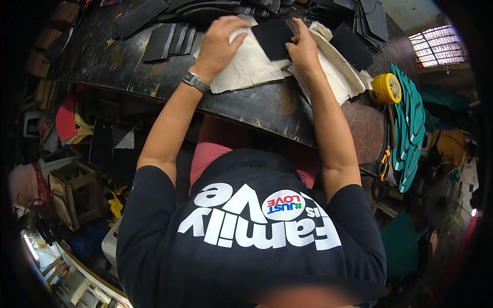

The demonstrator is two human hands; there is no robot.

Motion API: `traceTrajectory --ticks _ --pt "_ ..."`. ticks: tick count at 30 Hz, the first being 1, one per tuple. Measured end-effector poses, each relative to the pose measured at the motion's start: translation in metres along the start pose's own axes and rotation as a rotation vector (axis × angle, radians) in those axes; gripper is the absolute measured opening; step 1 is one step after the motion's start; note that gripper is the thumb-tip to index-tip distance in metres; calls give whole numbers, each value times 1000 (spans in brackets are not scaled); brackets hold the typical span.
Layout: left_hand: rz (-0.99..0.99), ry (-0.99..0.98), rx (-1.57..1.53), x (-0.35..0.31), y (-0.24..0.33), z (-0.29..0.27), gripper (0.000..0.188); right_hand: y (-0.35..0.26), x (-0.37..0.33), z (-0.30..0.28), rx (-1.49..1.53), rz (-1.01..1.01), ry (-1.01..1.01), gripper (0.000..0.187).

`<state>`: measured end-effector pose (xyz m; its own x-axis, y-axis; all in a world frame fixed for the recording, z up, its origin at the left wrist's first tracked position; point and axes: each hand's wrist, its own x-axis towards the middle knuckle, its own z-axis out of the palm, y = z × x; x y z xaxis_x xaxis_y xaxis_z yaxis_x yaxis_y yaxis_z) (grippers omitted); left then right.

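A black flat panel (271, 38) lies at the far middle of the table, partly over a cream cloth (244, 69). My right hand (304, 50) pinches the panel's right edge between thumb and fingers. On the cloth's upper left rests my left hand (220, 45), its fingers stretched and its thumb apart, holding nothing that shows. A second folded cream cloth (336, 72) lies just right of my right hand. Beyond it is another black panel (352, 47).
Dark stacked pieces (172, 40) lie to the left, with more black pieces (371, 20) at the far right. A yellow tub (385, 89) stands near the table's right edge. Green pieces (409, 128) hang beside orange-handled scissors (384, 164). The worn black table (231, 105) curves before me.
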<state>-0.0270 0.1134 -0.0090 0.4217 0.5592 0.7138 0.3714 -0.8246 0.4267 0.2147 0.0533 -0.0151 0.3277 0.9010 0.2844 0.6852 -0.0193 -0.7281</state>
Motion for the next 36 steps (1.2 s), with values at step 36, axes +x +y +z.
traceTrajectory --ticks 36 --pt "99 -482 15 9 77 88 38 34 -31 -154 -746 -192 367 78"
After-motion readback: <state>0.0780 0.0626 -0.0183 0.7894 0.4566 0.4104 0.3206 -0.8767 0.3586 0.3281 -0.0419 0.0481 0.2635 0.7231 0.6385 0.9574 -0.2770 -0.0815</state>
